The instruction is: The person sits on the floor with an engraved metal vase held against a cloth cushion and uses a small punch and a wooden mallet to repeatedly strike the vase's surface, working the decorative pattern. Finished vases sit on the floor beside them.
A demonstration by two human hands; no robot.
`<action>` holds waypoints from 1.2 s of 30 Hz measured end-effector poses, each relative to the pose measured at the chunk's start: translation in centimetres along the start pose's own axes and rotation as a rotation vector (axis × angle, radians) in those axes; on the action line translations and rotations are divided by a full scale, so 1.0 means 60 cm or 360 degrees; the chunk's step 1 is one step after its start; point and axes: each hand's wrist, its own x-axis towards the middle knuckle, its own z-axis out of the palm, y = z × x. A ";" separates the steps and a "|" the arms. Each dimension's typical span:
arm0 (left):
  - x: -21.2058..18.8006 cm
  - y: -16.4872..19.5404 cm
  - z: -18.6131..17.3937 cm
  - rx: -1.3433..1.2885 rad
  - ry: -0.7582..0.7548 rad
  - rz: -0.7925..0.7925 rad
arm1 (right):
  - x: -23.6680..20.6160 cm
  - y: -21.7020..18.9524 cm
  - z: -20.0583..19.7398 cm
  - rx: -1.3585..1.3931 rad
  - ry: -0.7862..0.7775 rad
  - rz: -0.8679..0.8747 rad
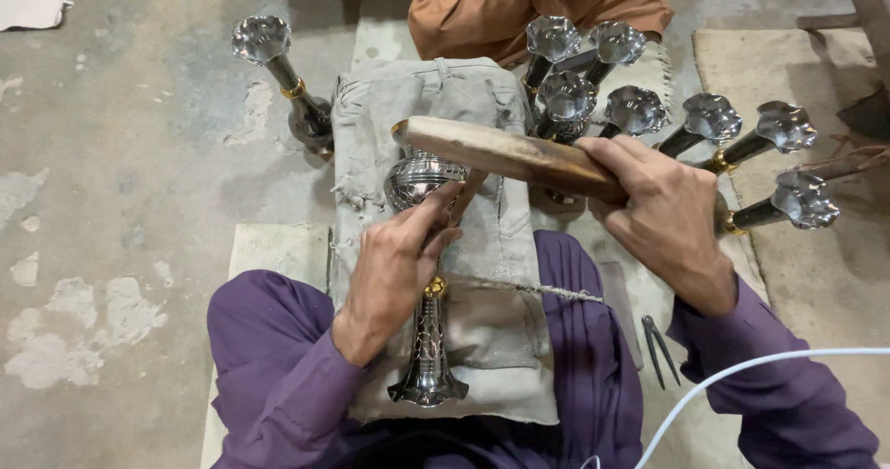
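— Concrete floor [139, 200], cracked and patchy, takes up most of the view. What sits on it?

— A folded grey cloth pad [501, 247] laid over the lap of the person in purple, likely as a cushion so the metal doesn't slip or get marked. Past it, another person's brown garment [538, 6] at the top edge.

— And the shiny pieces?

— A cluster of metal vases [640, 112] with flared, petal-shaped mouths, lying and leaning together to the right of the pad, with one more vase [278, 75] standing apart on the left.

— The one in hand?

— An engraved vase [426, 339] lies lengthwise on the pad, flared mouth toward the person, round belly away. The left hand [394, 270] is wrapped around its neck, pinning it flat, and seems to pinch a thin wooden tool [466, 197] against the belly; that part is half hidden, so I can't be sure.

— The other hand?

— The right hand [663, 219] is clenched around a wooden mallet [505, 154], held level just above the belly.

— Anything smaller?

— Dark metal tweezers [660, 348] by the right knee, and a white cable [742, 376] crossing the corner.
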 end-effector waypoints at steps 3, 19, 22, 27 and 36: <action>0.006 0.002 0.001 0.0037 -0.0047 -0.0029 | -0.007 0.011 0.013 0.0655 0.0037 0.0120; 0.023 0.011 -0.008 0.0159 -0.0238 0.0109 | -0.064 0.070 0.077 0.0853 0.0096 0.0284; 0.030 0.015 -0.009 0.0208 -0.0324 0.0139 | -0.074 0.076 0.095 0.1204 -0.0078 0.0298; 0.050 0.015 -0.012 0.0292 -0.0571 0.0100 | -0.098 0.088 0.133 0.1262 0.0007 0.0417; 0.067 0.011 -0.008 0.0502 -0.0750 0.0339 | -0.135 0.093 0.164 0.1353 0.0098 0.0506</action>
